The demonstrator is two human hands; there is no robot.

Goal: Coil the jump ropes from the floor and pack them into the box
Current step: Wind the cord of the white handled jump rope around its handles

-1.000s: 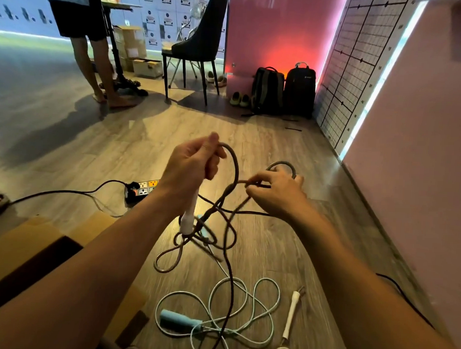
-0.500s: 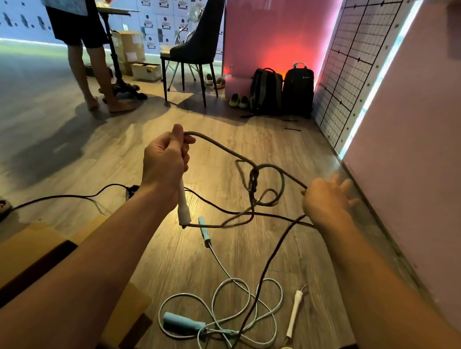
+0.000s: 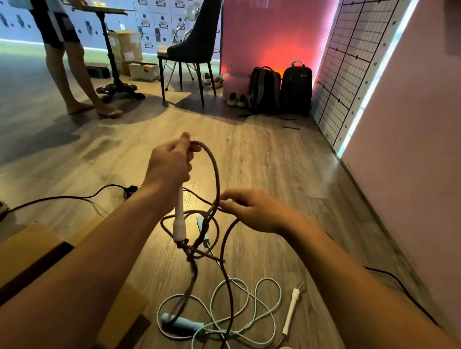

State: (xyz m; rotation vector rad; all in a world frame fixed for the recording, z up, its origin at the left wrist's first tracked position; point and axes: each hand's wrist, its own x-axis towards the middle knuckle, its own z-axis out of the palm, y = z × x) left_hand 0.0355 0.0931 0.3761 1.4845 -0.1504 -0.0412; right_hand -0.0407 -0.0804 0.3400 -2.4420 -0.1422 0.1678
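Dark, round rope (image 3: 216,171) hangs in loose loops above the wooden floor (image 3: 278,163). The left hand (image 3: 169,165) grips its smooth white handle (image 3: 179,219) and the top loop, and the right hand (image 3: 251,210) pinches the cord. A thin pale blue rope (image 3: 254,303) lies tangled on the floor beside the cardboard box (image 3: 20,246).

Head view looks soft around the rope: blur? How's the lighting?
Head view: the dark grey rope below the white plastic handle is motion-smeared, the pale blue rope sharp; red glow on the far pink panel; wide-angle enlarges the left forearm.
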